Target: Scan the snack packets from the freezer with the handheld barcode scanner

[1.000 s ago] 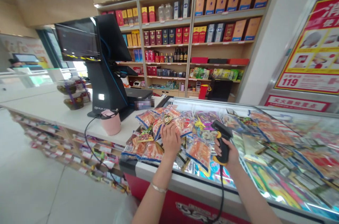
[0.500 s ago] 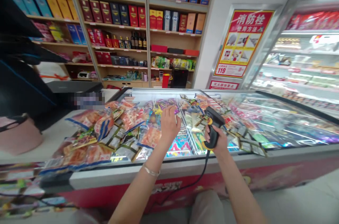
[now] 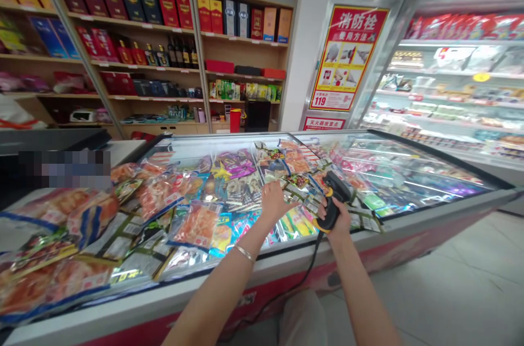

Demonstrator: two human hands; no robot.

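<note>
My right hand (image 3: 339,220) is wrapped round the grip of a black and yellow barcode scanner (image 3: 338,188), its head pointing away over the freezer. A dark cable (image 3: 310,264) hangs from the handle. My left hand (image 3: 275,201), with the thumb spread from the fingers, holds nothing that I can see. It hovers above the freezer's glass top, close to some packets (image 3: 301,179) in dark green and clear wrapping. Left of it lies a clear bag of orange-pink food (image 3: 198,224) with a blue edge. More such bags (image 3: 164,193) are heaped farther left.
The chest freezer (image 3: 229,272) runs across in front of me. Boxed goods fill a wooden shelf (image 3: 164,65) behind it. A lit display fridge (image 3: 454,89) stands at the right. On the wall hangs a red poster (image 3: 347,57). Dark equipment (image 3: 53,139) sits at the left.
My view has swung right, so the scene slides left. My left hand has moved rightward along the freezer, nearer the scanner and the packets. My right hand keeps its hold on the scanner.
</note>
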